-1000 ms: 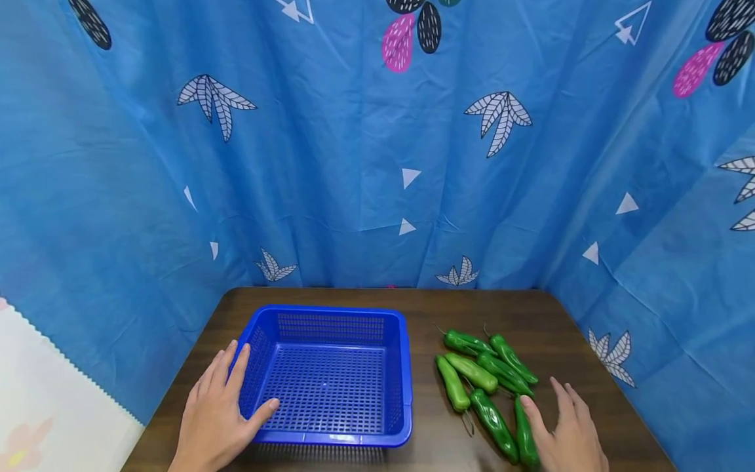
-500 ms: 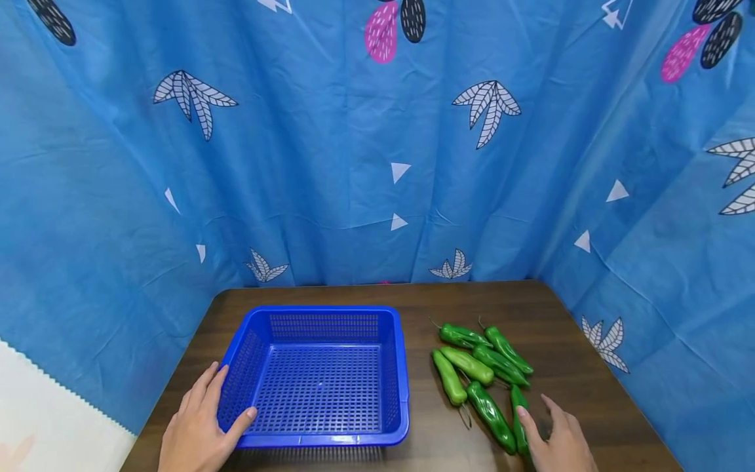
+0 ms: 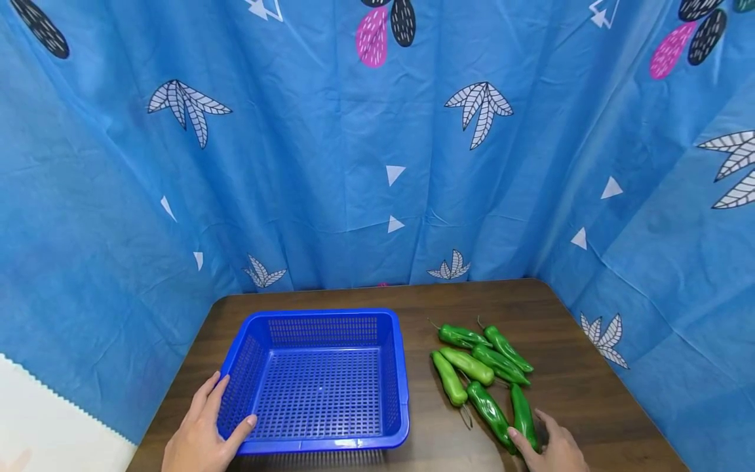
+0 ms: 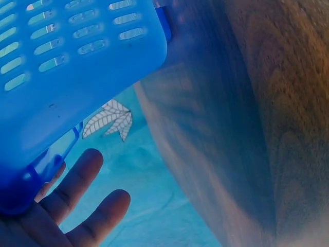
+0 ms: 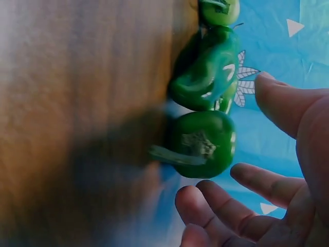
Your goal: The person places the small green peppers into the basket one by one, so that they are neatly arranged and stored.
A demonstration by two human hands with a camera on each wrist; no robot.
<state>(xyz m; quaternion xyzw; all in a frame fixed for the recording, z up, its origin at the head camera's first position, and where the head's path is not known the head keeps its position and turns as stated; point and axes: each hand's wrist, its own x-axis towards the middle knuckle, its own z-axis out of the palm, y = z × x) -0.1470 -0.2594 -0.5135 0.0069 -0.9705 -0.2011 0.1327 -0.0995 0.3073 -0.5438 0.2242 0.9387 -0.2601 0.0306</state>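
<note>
My left hand (image 3: pixel 200 426) is at the near left corner of a blue plastic basket (image 3: pixel 402 393), with its thumb over the rim and its other fingers along the outside. In the left wrist view those fingers (image 4: pixel 77 175) stretch out past the basket wall (image 4: pixel 56 98). My right hand (image 3: pixel 551 446) spreads around the near end of a dark green pepper (image 3: pixel 522 413), thumb on its left and fingers on its right. The right wrist view has this pepper (image 5: pixel 205 149) stem end on, with a gap between it and the thumb (image 5: pixel 282 103).
Several other green peppers (image 3: pixel 489 413) lie in a loose cluster right of the basket, two of them lighter (image 3: pixel 448 380). The brown wooden table (image 3: pixel 596 406) ends at a patterned blue curtain (image 3: pixel 330 151) behind and on both sides.
My left hand has settled lower at the basket's near left corner. My right hand has come down and left, closer around the near pepper. The view has shifted slightly.
</note>
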